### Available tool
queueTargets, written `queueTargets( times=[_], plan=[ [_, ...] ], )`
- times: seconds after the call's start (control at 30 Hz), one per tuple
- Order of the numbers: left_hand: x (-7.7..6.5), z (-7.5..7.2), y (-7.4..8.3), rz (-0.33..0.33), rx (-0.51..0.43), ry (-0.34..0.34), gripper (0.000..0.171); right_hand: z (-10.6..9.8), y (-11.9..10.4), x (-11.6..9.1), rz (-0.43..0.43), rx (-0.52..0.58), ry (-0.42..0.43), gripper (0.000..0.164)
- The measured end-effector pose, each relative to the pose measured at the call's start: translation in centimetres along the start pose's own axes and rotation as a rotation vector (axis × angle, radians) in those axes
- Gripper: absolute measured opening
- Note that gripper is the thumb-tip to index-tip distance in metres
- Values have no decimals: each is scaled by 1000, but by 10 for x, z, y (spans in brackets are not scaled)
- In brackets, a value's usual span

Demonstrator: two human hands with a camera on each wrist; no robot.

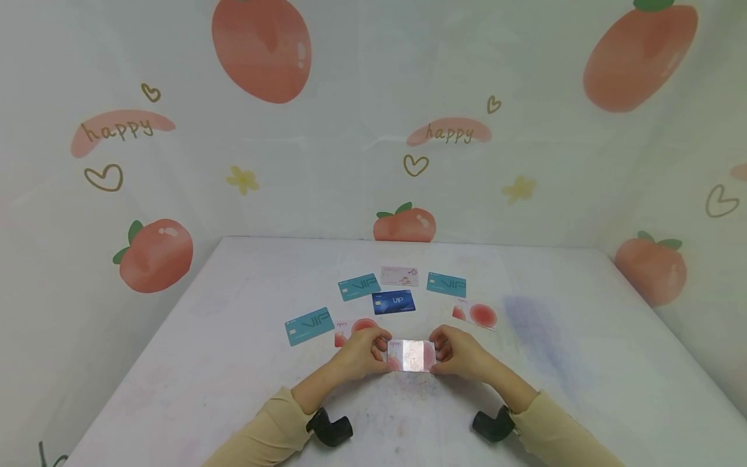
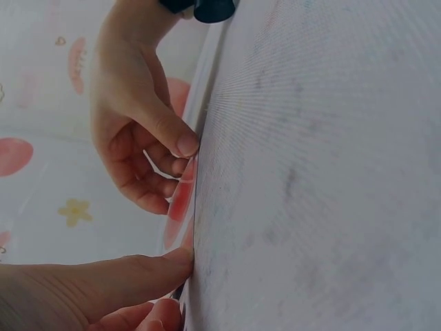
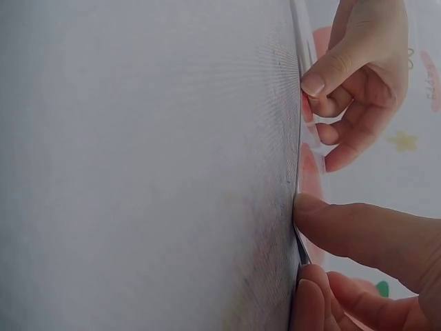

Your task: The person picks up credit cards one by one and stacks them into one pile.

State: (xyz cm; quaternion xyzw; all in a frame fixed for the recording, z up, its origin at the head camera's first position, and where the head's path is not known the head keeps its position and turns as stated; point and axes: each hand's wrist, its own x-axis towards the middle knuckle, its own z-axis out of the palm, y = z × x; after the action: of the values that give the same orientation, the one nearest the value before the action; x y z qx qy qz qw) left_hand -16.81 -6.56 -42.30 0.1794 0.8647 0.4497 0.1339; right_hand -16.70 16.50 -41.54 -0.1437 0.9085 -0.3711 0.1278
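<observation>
A white and pink card (image 1: 412, 355) with a bright glare across its middle lies flat between my two hands, low over the white table. My left hand (image 1: 360, 355) pinches its left end, the thumb at the near corner and curled fingers at the far one. At the opposite end, my right hand (image 1: 463, 354) holds the card the same way. Both wrist views catch it nearly edge-on, close along the tabletop. Just beyond my left hand is a similar pink card (image 1: 345, 329), partly covered by the fingers.
Farther back on the table (image 1: 233, 376) lie a dark blue VIP card (image 1: 393, 302), a pale pink card (image 1: 399, 276), and teal VIP cards at the left (image 1: 309, 326), back left (image 1: 358, 287) and back right (image 1: 446, 285). Another pink card (image 1: 475, 314) lies beyond my right hand.
</observation>
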Motion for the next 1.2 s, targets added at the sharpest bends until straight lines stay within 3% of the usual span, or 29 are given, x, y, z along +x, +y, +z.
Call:
queueTargets(
  times=[0.43, 1.2],
  plan=[
    [2, -2, 1, 34, 38, -25, 47, -3, 0, 2, 26, 5, -28, 44],
    [0, -2, -1, 48, 60, -32, 49, -3, 2, 2, -17, 0, -54, 43]
  ],
)
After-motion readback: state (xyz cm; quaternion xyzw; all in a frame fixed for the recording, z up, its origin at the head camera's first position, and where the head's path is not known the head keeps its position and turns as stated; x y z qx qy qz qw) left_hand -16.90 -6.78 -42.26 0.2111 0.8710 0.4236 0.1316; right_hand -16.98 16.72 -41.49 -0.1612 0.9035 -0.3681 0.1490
